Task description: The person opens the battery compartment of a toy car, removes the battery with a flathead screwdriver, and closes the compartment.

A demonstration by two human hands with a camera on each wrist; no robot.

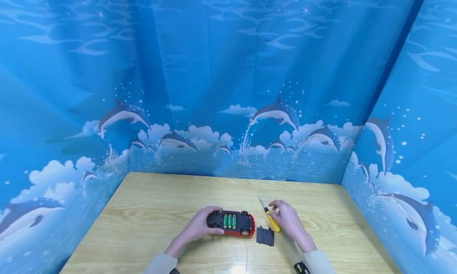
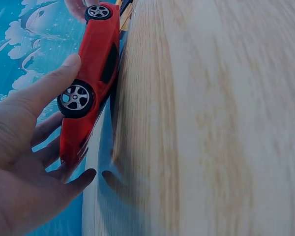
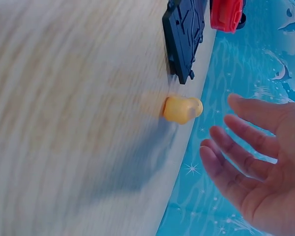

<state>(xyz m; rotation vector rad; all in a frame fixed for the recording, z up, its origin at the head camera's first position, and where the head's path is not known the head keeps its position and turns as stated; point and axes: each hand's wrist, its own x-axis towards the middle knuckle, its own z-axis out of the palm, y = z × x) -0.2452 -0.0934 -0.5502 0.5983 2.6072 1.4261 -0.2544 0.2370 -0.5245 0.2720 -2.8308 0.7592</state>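
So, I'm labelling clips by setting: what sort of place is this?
Probably a makeshift indoor work booth: dolphin-print curtains hang behind and beside a wood-grain table, on which a yellow-handled screwdriver lies.

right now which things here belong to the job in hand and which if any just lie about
Likely the job:
red toy car, underside up, in the left hand
three green cylindrical batteries in its underside
flat black plastic panel
yellow-handled screwdriver near the right hand

Just background, seemingly:
pale wood-grain table
blue dolphin-print curtain
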